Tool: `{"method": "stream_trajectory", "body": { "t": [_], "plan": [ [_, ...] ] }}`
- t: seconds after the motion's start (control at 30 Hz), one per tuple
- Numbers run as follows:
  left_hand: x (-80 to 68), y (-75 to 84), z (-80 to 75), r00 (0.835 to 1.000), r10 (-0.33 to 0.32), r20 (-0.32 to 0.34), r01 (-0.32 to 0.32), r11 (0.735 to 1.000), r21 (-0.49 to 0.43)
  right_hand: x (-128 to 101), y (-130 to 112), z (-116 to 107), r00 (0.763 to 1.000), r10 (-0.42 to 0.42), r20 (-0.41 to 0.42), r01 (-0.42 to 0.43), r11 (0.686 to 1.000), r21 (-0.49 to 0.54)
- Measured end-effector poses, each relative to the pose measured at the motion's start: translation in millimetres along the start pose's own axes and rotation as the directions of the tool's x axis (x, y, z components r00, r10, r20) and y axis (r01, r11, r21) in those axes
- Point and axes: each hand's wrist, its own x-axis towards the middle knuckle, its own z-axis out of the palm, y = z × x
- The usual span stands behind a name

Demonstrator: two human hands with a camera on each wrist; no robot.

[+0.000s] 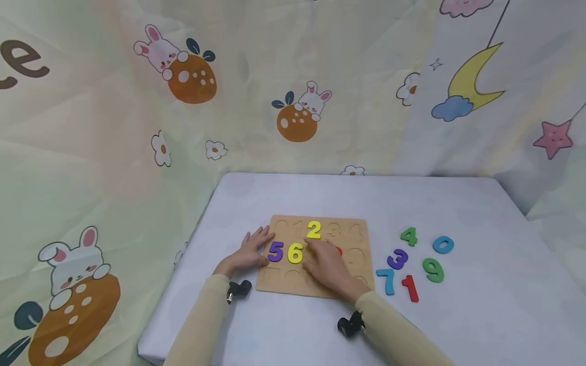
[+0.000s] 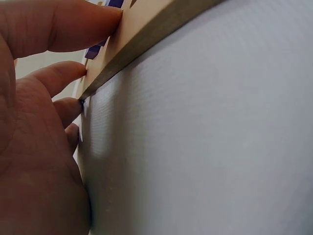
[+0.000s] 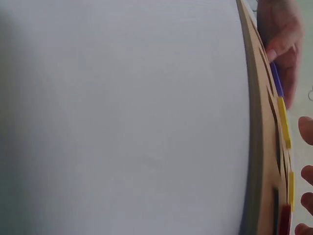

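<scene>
A wooden number board (image 1: 316,290) lies on the white table, with shallow digit-shaped recesses in it. On it are a purple 5 (image 1: 275,251), a yellow 6 (image 1: 295,253) and a yellow 2 (image 1: 314,230). My left hand (image 1: 247,251) rests at the board's left edge, fingers extended, its thumb touching the wood close to the 5. Over the middle of the board, just right of the 6, hovers my right hand (image 1: 330,267). Its fingertips (image 3: 307,174) are apart from the board in the right wrist view, with nothing seen between them. A red piece (image 1: 339,250) is mostly hidden behind that hand.
Right of the board lie loose digits: a green 4 (image 1: 409,236), blue 0 (image 1: 443,245), purple 3 (image 1: 397,259), green 9 (image 1: 433,270), blue 7 (image 1: 386,281) and red 1 (image 1: 410,288). A printed cloth (image 1: 256,66) hangs behind the table (image 1: 485,315).
</scene>
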Motion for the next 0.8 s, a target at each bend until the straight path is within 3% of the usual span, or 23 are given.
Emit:
{"method": "stream_trajectory", "body": {
  "t": [0.23,0.53,0.7,0.8],
  "plan": [
    [-2.3,0.4,0.7,1.000,-0.003,-0.002,0.003,1.000,-0.003,-16.7,22.2,-32.2,0.994,0.087,-0.059,-0.084,0.995,0.050],
    [-2.5,0.4,-0.5,1.000,0.019,-0.007,-0.019,0.999,-0.040,-23.4,61.2,-63.8,0.980,0.130,-0.152,-0.118,0.989,0.083],
    [-1.8,-3.7,0.5,0.999,0.041,-0.005,-0.041,0.999,-0.018,-33.8,84.3,-81.1,0.969,0.136,-0.208,-0.130,0.991,0.041],
    [-1.4,-3.3,-0.1,0.999,0.048,-0.006,-0.048,0.999,-0.016,-41.0,97.7,-91.7,0.963,0.181,-0.200,-0.181,0.983,0.019]
  ]
}}
